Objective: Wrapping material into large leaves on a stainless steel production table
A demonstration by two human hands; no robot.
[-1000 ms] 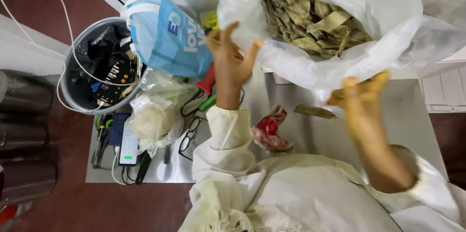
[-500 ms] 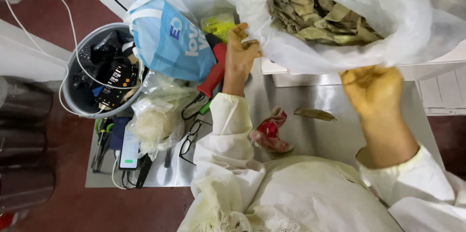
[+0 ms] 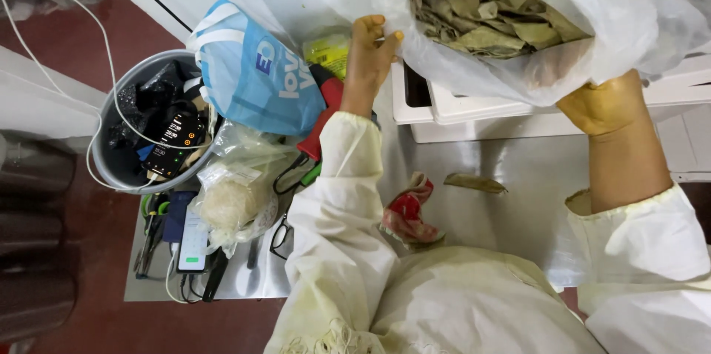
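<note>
**Both hands on the bag of dried leaves**

My left hand (image 3: 368, 58) sits at about eleven o'clock from the frame's centre, fingers curled and pinched onto the left edge of the white plastic bag (image 3: 474, 76). My right hand (image 3: 603, 104), at about two o'clock, is cupped under the bag's bottom right, fingers wrapped around the plastic and partly hidden by it, so I cannot tell how tightly they close. The bag hangs above the white crate (image 3: 474, 113), its mouth open toward me, with dried leaves (image 3: 492, 19) filling it.

At six o'clock from the bag, one loose leaf (image 3: 475, 183) lies on the steel table (image 3: 518, 213), a red cloth (image 3: 406, 213) beside it. At nine o'clock stand a blue bag (image 3: 255, 80) and a grey bucket (image 3: 111, 169).
</note>
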